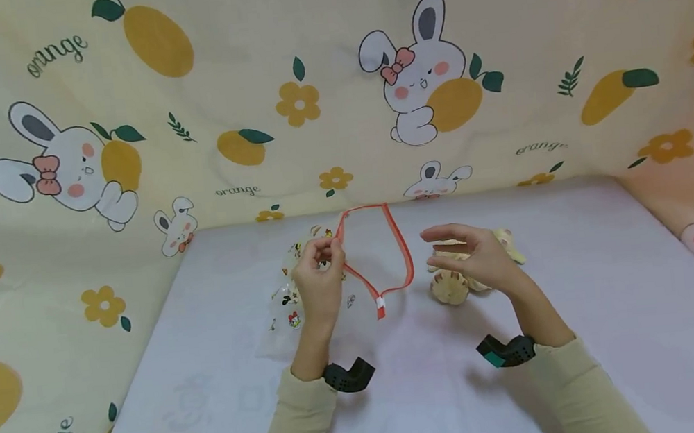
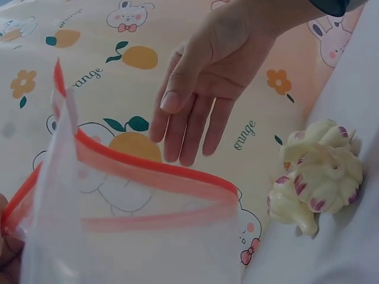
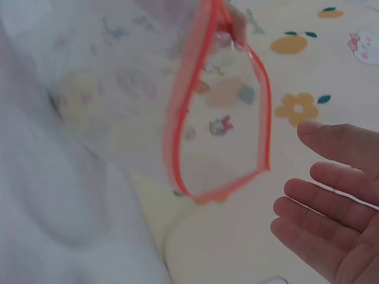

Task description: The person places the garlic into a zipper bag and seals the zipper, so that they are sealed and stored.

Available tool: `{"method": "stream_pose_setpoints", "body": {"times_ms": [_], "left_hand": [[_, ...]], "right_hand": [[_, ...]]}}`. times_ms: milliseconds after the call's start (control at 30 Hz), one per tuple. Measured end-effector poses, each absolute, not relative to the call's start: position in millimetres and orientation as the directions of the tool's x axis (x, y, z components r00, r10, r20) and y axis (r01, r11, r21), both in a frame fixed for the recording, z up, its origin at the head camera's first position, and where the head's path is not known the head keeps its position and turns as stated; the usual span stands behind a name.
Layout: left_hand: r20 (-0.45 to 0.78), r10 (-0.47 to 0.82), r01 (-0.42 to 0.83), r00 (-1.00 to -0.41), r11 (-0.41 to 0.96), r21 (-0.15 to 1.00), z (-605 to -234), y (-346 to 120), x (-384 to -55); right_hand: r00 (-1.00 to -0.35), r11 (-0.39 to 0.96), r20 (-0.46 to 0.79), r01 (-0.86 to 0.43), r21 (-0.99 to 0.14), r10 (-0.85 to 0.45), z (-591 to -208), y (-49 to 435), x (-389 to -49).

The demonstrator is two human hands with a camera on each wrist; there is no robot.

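My left hand [image 1: 320, 275] pinches the edge of a clear zip bag [image 1: 316, 324] printed with small cartoon figures. The bag's red-orange rim [image 3: 172, 139] gapes in a wide loop, and a white slider [image 1: 380, 302] sits at its near end. To the right of the mouth hovers my right hand [image 1: 476, 253], fingers extended and holding nothing; in the right wrist view its palm [image 3: 349, 254] faces the bag. Several cream garlic bulbs [image 2: 328, 171] with purple-tipped cloves lie clustered on the table, partly hidden behind the right hand in the head view.
A white cloth covers the table [image 1: 201, 398]. Behind it and along both sides hangs a cream curtain [image 1: 331, 51] printed with rabbits, oranges and flowers. A black camera band [image 1: 350, 376] is strapped to the left wrist, another [image 1: 506, 351] to the right.
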State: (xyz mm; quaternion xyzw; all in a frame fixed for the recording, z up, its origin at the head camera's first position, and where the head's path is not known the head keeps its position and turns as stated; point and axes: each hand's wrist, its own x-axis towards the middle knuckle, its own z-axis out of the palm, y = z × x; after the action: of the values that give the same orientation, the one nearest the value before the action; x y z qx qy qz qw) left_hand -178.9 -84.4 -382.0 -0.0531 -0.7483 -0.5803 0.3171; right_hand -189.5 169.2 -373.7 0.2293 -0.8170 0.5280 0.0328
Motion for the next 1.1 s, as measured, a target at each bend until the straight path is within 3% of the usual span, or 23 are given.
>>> {"method": "stream_pose_setpoints", "body": {"times_ms": [333,1100], "left_hand": [[0.525,-0.298,0.425,-0.797,0.339,0.839,-380.9,-83.4,-178.9],[0.503,-0.279,0.411,-0.818,0.327,0.851,-383.1,-79.9,-178.7]], "right_hand": [[-0.886,0.343,0.401,-0.46,-0.819,-0.232,-375.5,209.4,-191.4],[-0.913,0.413,0.402,-0.392,-0.822,-0.068,-406.2,255.7,-212.6]]}}
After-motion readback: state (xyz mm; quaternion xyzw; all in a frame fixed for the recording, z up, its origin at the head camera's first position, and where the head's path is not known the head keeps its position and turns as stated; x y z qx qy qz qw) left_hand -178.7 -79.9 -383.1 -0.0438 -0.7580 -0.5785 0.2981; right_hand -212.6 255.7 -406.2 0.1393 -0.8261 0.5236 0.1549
